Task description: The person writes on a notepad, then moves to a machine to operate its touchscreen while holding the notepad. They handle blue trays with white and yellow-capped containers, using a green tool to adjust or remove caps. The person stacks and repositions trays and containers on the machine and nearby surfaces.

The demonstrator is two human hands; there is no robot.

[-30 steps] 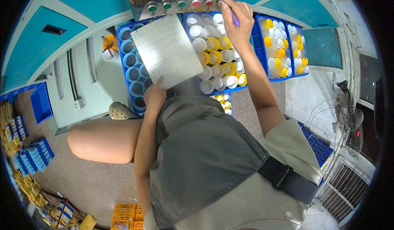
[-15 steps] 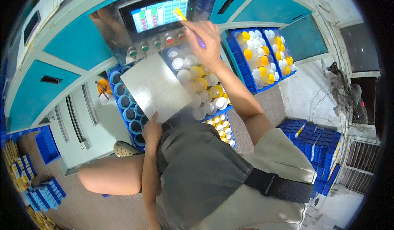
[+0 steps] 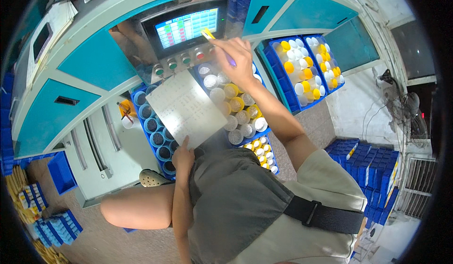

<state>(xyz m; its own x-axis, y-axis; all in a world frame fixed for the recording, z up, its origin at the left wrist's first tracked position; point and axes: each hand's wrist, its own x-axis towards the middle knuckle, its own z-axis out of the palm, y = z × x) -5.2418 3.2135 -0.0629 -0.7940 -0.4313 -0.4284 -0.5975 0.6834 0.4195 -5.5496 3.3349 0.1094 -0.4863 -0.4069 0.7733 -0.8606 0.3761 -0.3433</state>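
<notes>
My right hand (image 3: pixel 234 60) is closed round a slim pen-like tool (image 3: pixel 207 34), with a yellow end pointing forward and a purple end below the fingers. The yellow end is over the lower right part of a lit touchscreen (image 3: pixel 183 28); I cannot tell whether it touches. My left hand (image 3: pixel 183 158) grips the near corner of a pale sheet (image 3: pixel 186 106) with rows of faint marks, its index finger on top and its thumb hidden. Under the sheet are a blue tray of dark-filled blue cups (image 3: pixel 152 125) and another of white and yellow cups (image 3: pixel 236 104).
Coloured push buttons (image 3: pixel 186 58) line the panel below the screen. To the right stand blue trays (image 3: pixel 283 85) of white and yellow cups. Blue crates (image 3: pixel 363 169) are stacked by the wall near a fan (image 3: pixel 408 108). A blue bin (image 3: pixel 61 172) lies at the left.
The view has shifted slightly. The tool's yellow end has moved a little lower on the screen. My left hand keeps its hold on the sheet.
</notes>
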